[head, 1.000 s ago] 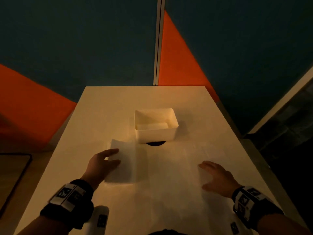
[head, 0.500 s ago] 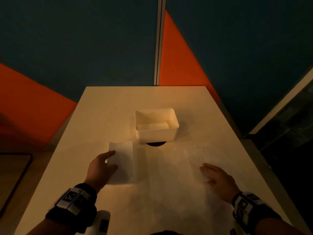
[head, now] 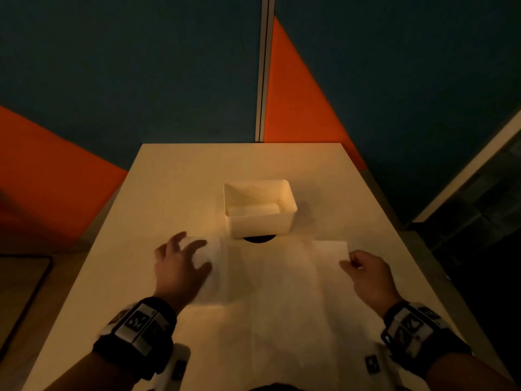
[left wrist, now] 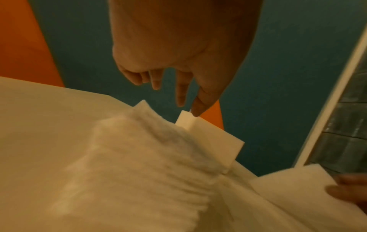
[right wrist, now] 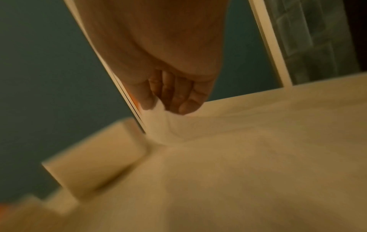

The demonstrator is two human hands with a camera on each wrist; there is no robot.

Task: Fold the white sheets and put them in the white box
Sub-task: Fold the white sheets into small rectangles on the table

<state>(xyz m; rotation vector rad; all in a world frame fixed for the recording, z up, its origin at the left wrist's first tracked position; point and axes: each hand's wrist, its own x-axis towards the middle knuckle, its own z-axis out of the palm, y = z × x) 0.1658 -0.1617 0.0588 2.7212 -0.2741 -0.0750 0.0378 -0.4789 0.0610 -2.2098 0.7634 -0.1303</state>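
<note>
A large white sheet [head: 276, 292] lies across the table in front of the white box [head: 259, 225]. Its left part is folded over. My left hand [head: 180, 266] is over that folded flap with fingers spread and straight; in the left wrist view the left hand [left wrist: 178, 87] hovers just above the sheet [left wrist: 139, 157]. My right hand [head: 366, 273] pinches the sheet's right edge and lifts it. In the right wrist view the right hand [right wrist: 170, 97] has curled fingers gripping the sheet [right wrist: 158, 124]. Something white and folded [head: 253, 210] lies inside the box.
The beige table [head: 197, 176] is narrow, with side edges close to both hands. A dark round spot [head: 259, 239] shows under the box's front. Teal and orange partition panels [head: 296, 94] stand behind the far edge.
My right hand went from lying flat on the sheet to pinching its right edge and raising it. My left hand slid forward over the folded flap.
</note>
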